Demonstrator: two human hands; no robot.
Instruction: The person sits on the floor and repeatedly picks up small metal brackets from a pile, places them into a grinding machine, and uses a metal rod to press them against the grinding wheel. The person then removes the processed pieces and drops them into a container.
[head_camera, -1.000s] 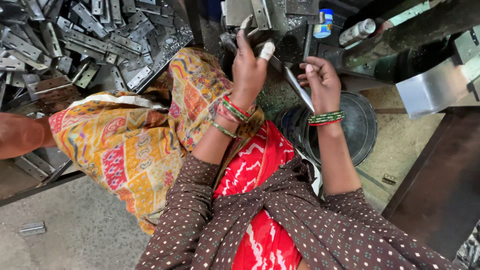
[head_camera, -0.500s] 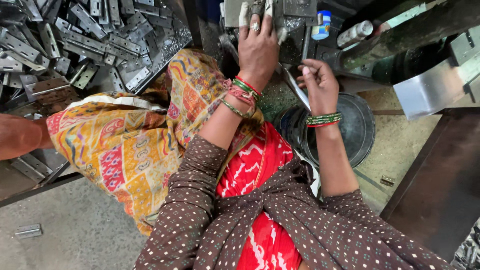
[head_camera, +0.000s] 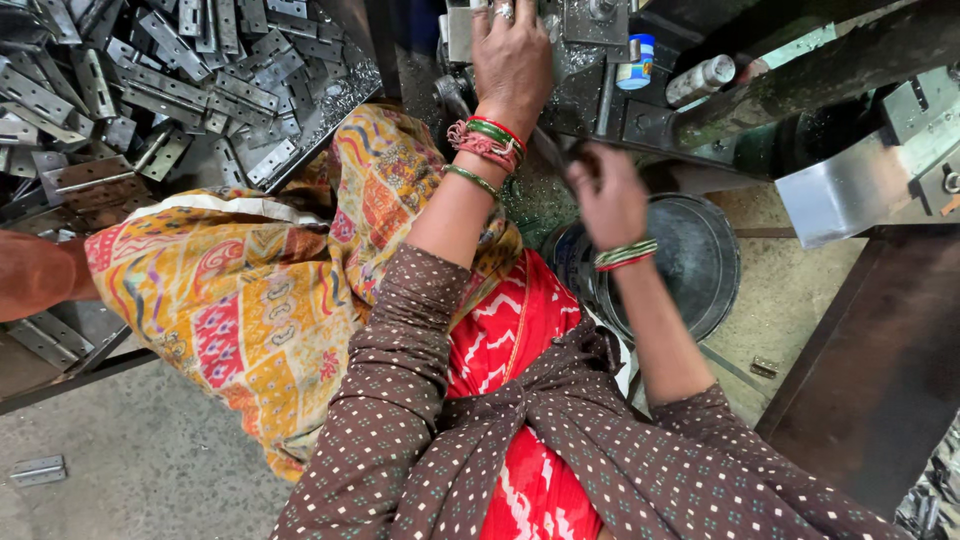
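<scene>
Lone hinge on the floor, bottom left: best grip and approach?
Judging by its pose, the hinge lies flat on bare concrete floor, apart from the pile. Probably come from straight above and pinch across its short width, on the long edges; flat faces offer no purchase.

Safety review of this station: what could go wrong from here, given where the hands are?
1. The left hand lies flat on the metal machine, so fingers could get pinched if it moves.
2. Bangles on that wrist hang close to the machine and might snag.
3. The right hand looks blurred beside the machine's edge; a slip could graze it. The round pan sits just below.
</scene>
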